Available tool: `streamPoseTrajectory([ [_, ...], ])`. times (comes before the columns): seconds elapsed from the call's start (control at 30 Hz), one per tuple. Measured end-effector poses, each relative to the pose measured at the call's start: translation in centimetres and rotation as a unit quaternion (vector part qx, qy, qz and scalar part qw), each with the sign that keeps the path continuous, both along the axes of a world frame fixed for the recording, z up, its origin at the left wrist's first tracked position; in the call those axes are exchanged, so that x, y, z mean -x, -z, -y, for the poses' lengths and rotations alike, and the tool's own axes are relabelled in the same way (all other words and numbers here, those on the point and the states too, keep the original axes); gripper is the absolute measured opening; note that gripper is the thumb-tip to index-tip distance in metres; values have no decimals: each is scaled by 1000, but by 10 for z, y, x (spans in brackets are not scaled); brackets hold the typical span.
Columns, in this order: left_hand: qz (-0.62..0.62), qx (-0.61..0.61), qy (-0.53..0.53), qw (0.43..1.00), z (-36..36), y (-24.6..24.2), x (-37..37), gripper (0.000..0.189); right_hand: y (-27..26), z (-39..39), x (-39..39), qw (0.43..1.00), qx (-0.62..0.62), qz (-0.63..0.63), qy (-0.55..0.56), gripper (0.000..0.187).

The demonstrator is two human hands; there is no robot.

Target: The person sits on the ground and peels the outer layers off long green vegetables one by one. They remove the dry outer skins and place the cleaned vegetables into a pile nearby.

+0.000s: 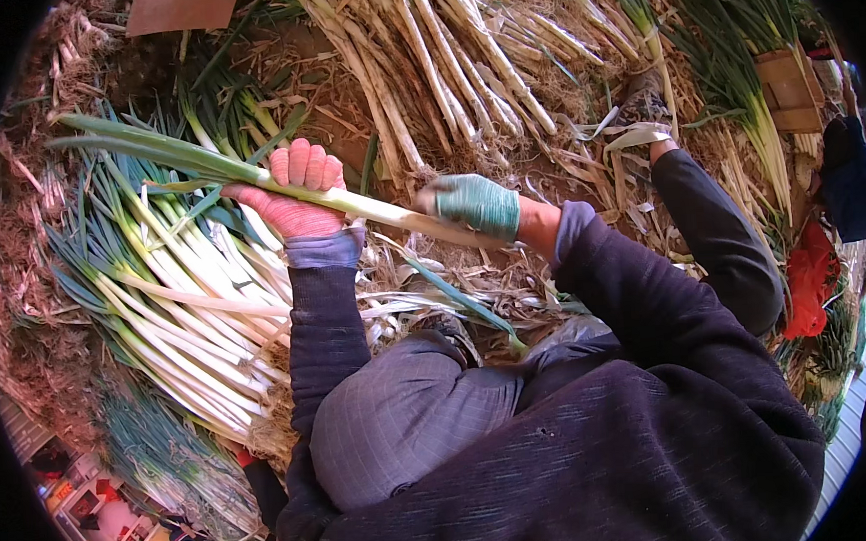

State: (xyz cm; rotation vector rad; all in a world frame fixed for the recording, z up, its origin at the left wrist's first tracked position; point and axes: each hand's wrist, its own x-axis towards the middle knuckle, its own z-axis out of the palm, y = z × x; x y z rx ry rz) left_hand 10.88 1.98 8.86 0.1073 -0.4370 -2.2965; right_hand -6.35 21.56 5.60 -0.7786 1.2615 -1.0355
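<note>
A long Welsh onion point(371, 207) lies slantwise across the view, its green leaves at the upper left and its pale, brownish lower stem at the right. My left hand point(300, 193), in a pink knit glove, holds it palm up around the upper stem. My right hand point(474, 206), in a green-coated glove, is closed over the lower stem; its fingers are blurred, and it hides part of the stem. Beneath and left of my left hand lies a pile of white-stemmed onions point(184, 283), with roots toward me. The held onion's root end is not clearly visible.
Unpeeled, soil-stained onions point(422, 65) lie in a heap ahead. Dry husks and peelings point(470, 268) litter the ground between my legs. A cardboard piece point(180, 8) is at the top left, and a red bag point(809, 280) at the right. Another person point(186, 540) is at the lower left.
</note>
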Motion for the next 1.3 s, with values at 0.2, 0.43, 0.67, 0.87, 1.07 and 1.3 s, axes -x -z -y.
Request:
streamPoseTrajectory([
  [0.2,-117,-26,61,991,17,16,-15,66,17,-33,14,819,-25,571,59,21],
  [0.43,-46,31,-5,998,55,14,-51,73,88,-144,111,729,-139,-463,-485,24],
  [0.67,-82,20,33,996,38,6,-32,67,18,-75,38,890,10,-432,-144,71],
  [0.87,45,21,-48,998,45,8,-33,79,-17,-33,-19,864,-28,-426,-267,47],
  [1.07,356,-238,-320,845,30,6,-21,75,0,-51,-18,769,275,-577,-25,37],
  [1.3,166,-91,-80,979,9,33,-31,77,15,-37,-18,905,-86,-416,10,26],
])
